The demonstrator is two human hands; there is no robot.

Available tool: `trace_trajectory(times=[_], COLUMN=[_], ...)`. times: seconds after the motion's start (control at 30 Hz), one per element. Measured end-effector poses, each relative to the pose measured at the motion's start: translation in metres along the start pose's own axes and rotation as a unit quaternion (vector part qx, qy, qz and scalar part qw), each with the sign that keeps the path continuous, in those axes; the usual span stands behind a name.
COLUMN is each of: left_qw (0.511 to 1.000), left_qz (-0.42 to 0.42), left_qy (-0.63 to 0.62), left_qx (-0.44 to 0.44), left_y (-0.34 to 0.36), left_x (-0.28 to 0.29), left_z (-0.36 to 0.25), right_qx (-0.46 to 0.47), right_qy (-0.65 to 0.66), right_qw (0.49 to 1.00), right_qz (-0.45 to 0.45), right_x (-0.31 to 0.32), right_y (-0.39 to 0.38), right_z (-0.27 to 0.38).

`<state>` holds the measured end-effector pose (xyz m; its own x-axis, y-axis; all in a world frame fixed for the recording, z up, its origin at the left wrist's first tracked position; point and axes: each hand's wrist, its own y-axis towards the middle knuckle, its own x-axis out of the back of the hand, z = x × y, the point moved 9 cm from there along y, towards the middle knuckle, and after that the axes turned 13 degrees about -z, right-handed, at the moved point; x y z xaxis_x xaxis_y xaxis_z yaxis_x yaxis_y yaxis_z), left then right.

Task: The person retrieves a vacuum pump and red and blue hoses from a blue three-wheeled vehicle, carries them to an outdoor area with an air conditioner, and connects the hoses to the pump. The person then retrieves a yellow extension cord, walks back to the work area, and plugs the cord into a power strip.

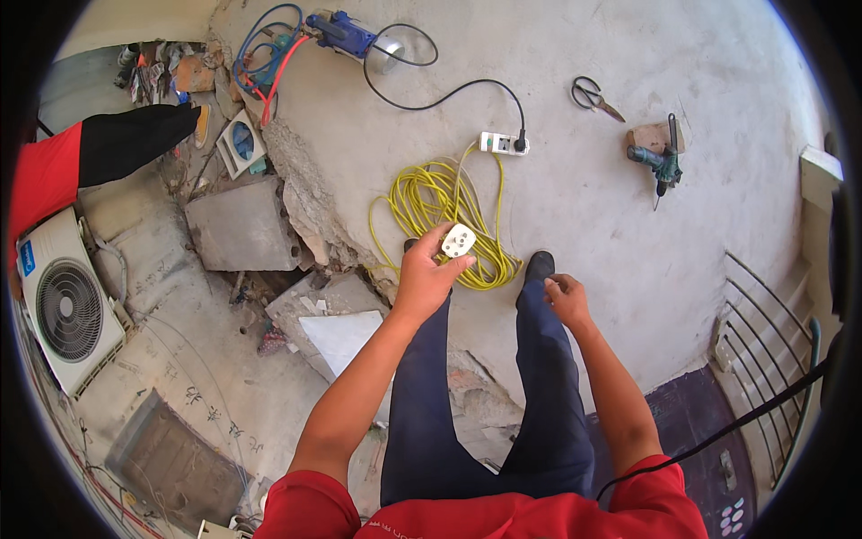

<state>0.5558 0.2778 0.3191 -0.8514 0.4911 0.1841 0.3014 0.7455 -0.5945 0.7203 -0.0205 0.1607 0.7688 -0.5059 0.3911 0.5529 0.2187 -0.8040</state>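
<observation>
Between the thumb and fingers of my left hand [420, 280] is a white plug [458, 240], its face with several pins or holes turned up. Behind it on the concrete floor lies a loose coil of yellow cable [422, 193]. One end of that cable runs to a white power strip [493, 143], where a black plug [521, 142] is inserted. Over my right leg, my right hand [569, 302] hangs with its fingers curled closed and nothing visible in them.
A blue power tool [346, 36] with a black cord lies at the back. Scissors [597, 99] and a green drill [663, 166] by a brick are far right. Broken concrete [242, 225] edges the floor at left, beside an air-conditioner unit [67, 305] and another person [117, 148]. Railings [763, 350] stand right.
</observation>
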Motion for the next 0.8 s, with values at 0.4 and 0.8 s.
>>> trace_trajectory(times=[0.4, 0.8], left_qw=[0.997, 0.98], left_qz=[-0.054, -0.113], left_qy=[0.036, 0.059], left_qx=[-0.03, 0.15], left_y=[0.003, -0.063], left_x=[0.028, 0.112], left_z=[0.014, 0.091], right_qx=[0.05, -0.069], right_qy=[0.022, -0.176], right_qw=[0.999, 0.978], right_qz=[-0.004, -0.088], right_x=[-0.025, 0.031], right_y=[0.029, 0.024], right_z=[-0.016, -0.109])
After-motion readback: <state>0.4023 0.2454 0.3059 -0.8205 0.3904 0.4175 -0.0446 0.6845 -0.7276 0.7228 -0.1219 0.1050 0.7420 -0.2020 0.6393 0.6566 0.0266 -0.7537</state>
